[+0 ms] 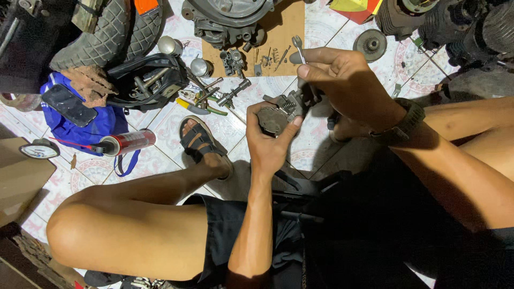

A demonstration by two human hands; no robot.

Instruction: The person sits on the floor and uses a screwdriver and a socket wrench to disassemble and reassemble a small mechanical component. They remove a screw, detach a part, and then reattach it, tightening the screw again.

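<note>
While the left hand (270, 140) clamps the metal part (281, 111), the right hand (342, 80), closed on the wrench (298, 48), should turn squarely

I see the metal part (278, 112) held over the floor (160, 128) between my left hand (270, 142) and my right hand (345, 80). The wrench (298, 48) sticks up from my right hand. The spray can (128, 142) lies left of my sandalled foot (201, 142), with the tool bag (147, 80) behind it and the tyre (110, 32) behind that.

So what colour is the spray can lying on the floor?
Red with a silvery end; the spray can shows best in the head view.
</note>
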